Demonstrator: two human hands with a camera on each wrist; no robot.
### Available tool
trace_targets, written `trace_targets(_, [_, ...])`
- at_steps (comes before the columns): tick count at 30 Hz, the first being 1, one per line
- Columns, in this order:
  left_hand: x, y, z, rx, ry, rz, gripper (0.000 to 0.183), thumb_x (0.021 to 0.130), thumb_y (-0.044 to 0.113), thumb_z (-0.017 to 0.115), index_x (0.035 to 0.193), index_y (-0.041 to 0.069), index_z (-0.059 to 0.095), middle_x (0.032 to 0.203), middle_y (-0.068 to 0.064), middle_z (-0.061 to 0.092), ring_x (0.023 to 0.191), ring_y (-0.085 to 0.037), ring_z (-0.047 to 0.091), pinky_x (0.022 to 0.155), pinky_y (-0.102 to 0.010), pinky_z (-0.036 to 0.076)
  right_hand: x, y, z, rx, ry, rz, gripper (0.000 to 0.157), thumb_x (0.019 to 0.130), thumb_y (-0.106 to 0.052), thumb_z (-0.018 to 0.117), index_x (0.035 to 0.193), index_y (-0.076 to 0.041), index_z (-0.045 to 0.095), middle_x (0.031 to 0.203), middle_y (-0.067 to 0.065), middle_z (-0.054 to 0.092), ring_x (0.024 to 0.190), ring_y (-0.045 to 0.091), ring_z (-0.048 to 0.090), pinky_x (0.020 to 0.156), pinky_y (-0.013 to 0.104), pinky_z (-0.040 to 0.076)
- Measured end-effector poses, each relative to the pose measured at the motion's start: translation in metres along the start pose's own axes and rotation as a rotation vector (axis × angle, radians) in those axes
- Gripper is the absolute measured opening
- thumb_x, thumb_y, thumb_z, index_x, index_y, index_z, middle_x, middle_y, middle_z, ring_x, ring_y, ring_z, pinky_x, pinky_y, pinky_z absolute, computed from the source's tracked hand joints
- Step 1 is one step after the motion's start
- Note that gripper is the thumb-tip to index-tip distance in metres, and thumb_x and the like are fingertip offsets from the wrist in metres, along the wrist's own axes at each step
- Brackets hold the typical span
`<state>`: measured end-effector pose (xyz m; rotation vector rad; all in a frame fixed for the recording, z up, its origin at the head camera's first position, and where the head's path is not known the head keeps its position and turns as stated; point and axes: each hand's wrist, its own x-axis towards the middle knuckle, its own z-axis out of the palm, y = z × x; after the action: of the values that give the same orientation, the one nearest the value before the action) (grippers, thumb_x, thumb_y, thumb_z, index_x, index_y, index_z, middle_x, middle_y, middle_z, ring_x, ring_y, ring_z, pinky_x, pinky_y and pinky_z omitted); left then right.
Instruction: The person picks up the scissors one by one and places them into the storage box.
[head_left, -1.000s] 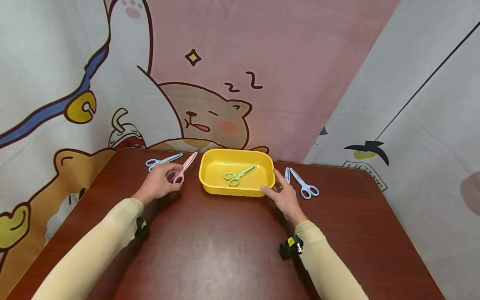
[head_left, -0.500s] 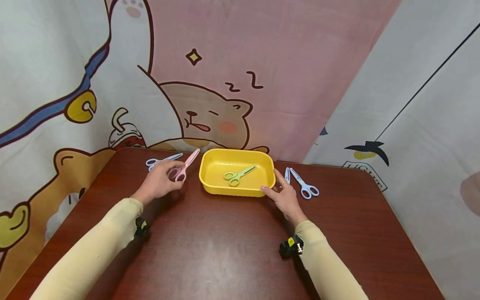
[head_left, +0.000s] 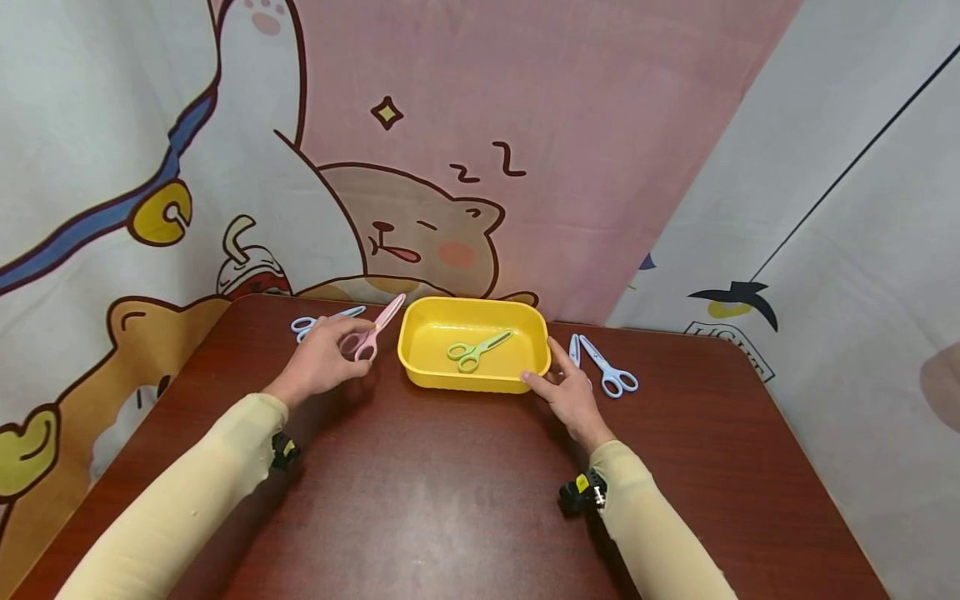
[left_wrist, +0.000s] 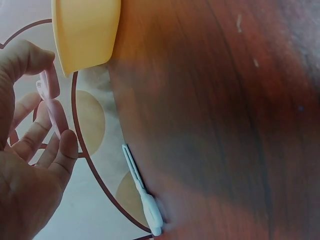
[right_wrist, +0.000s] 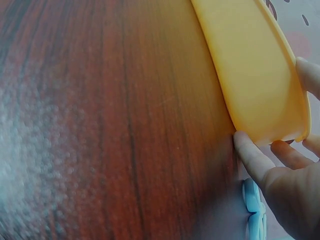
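Pink scissors (head_left: pixel 387 315) are pinched in my left hand (head_left: pixel 318 364) by the handle end, raised with the blades pointing up and right. In the left wrist view, thumb and fingers hold the pink handle (left_wrist: pixel 56 112) edge-on. Right of them stands a yellow basin (head_left: pixel 480 382) with green scissors (head_left: pixel 469 358) lying inside. My right hand (head_left: pixel 573 402) rests against the basin's front right corner, thumb at the rim and extended fingers along the side. Blue scissors (head_left: pixel 303 327) lie behind my left hand, partly hidden by it.
Beyond my right hand lie light-blue scissors (head_left: pixel 611 377), with another light-blue blade (head_left: pixel 574 350) showing beside them, its handle hidden by the hand. The brown table (head_left: pixel 442 500) ends at a printed curtain (head_left: pixel 585 167) close behind the basin.
My left hand has lifted the pink scissors slightly and shifted them a little right, toward the basin. My right hand and the basin have stayed still.
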<state>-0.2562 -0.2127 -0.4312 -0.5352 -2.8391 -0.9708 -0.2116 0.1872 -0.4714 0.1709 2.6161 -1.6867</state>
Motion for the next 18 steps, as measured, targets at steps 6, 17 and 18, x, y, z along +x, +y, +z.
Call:
trace_targets(6, [0.002,0.002,0.000,0.006,0.001,0.025,0.057,0.075,0.013,0.087,0.129,0.008,0.069,0.123,-0.015,0.067,0.106,-0.035,0.052,0.088,-0.046,0.039,0.000,-0.001,0.000,-0.012,0.003,-0.001,0.087,0.091,-0.032,0.080,0.164,-0.028,0.031,0.144,0.016,0.054,0.129,0.036,0.054,0.108,0.047,0.045])
trace_targets(17, [0.005,0.011,-0.004,0.001,-0.007,0.016,0.055,0.077,0.020,0.086,0.128,0.012,0.070,0.113,-0.011,0.066,0.102,-0.031,0.050,0.081,-0.041,0.041,-0.001,-0.001,0.000,-0.009,0.001,0.002,0.087,0.091,-0.032,0.080,0.164,-0.027,0.031,0.145,0.016,0.054,0.127,0.034,0.055,0.106,0.044,0.046])
trace_targets(18, [0.006,0.011,-0.004,0.003,-0.005,0.024,0.054,0.077,0.020,0.086,0.128,0.011,0.070,0.112,-0.011,0.066,0.102,-0.032,0.050,0.080,-0.041,0.041,-0.001,-0.001,0.000,-0.007,0.001,0.002,0.087,0.091,-0.031,0.080,0.164,-0.027,0.031,0.145,0.016,0.054,0.126,0.034,0.055,0.106,0.044,0.046])
